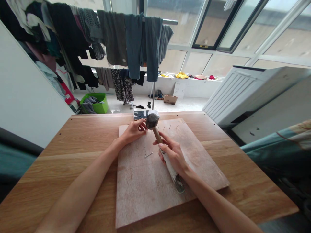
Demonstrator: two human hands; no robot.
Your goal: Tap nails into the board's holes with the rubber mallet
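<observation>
My right hand (172, 152) is wrapped around the handle of a hammer (171, 168), whose dark round head (152, 120) is raised over the far part of a wooden board (136, 187). Close beside that head, my left hand (135, 131) has its thumb and fingers pinched together low over the board. Whatever is between those fingertips is too small or hidden to make out. Several nails (170, 127) stand in a row near the board's far edge, right of the hammer head. One loose nail (148, 155) lies flat on the board between my forearms.
The board rests on a wooden table (92, 168). A phone-like device (141, 114) lies at the table's far edge, behind the hammer head. Beyond are hanging clothes (136, 42), a green basket (100, 103) and a cardboard box (170, 99). A white appliance (243, 87) stands at right.
</observation>
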